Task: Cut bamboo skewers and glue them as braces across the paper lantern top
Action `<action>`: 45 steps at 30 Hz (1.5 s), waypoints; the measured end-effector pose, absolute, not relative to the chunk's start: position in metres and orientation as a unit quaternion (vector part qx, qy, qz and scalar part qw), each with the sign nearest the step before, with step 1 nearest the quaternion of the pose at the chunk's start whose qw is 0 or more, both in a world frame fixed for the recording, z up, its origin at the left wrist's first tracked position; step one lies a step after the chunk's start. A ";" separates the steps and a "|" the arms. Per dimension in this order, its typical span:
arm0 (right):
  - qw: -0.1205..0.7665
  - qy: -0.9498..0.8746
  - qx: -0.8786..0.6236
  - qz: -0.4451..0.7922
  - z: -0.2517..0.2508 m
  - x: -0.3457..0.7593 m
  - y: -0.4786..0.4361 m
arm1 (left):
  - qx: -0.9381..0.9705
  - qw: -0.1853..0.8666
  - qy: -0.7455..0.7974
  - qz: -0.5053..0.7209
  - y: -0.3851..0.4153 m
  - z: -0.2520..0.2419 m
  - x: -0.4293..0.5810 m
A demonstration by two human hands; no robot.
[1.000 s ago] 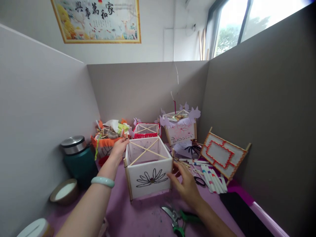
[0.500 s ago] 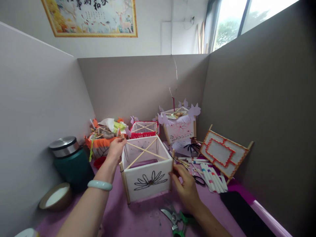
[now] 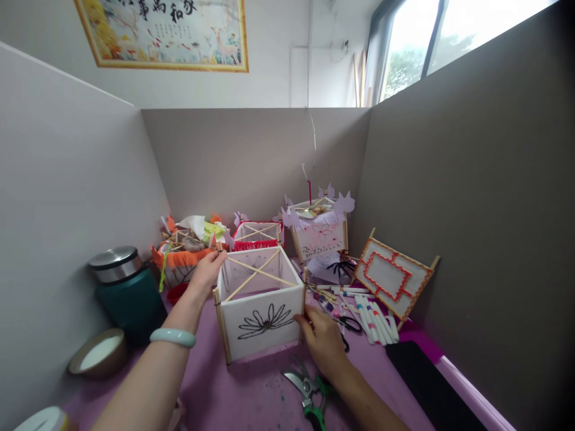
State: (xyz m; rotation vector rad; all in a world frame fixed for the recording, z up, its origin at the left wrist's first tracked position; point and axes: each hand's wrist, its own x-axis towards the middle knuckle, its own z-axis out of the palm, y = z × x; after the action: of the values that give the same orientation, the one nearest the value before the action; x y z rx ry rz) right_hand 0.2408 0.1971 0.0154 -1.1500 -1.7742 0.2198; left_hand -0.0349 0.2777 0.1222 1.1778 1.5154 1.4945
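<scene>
A white box-shaped lantern frame (image 3: 265, 323) stands upright on the purple table, with wooden sticks at its corners and two thin sticks crossed over its open top. A black flower outline is drawn on its front panel. My left hand (image 3: 208, 270), below which a pale bangle circles the wrist, grips the back left corner. At the front right corner, my right hand (image 3: 321, 335) pinches the corner post, thumb on the front panel. Green-handled pruning shears (image 3: 308, 392) lie just in front of the frame, near my right forearm.
Finished lanterns (image 3: 321, 236) and an orange-fringed box (image 3: 184, 258) stand behind. At left are a teal flask (image 3: 130, 299) and a bowl (image 3: 99, 356). To the right lie markers (image 3: 375, 320), black scissors (image 3: 350, 324), a red-trimmed panel (image 3: 393, 276) and a black slab (image 3: 431, 383).
The camera view has turned slightly right, so most things appear further left. Both hands still hold the white frame at the same corners.
</scene>
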 end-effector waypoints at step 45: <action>0.366 -0.761 -0.517 0.139 -0.001 0.249 0.200 | 0.550 0.127 0.707 0.425 0.115 0.072 -0.018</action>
State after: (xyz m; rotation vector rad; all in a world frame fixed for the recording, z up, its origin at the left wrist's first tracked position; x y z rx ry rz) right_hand 0.2485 0.2003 -0.0006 -1.3282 -1.9571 0.3576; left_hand -0.0183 0.1151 0.0724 1.6015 2.0587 1.2364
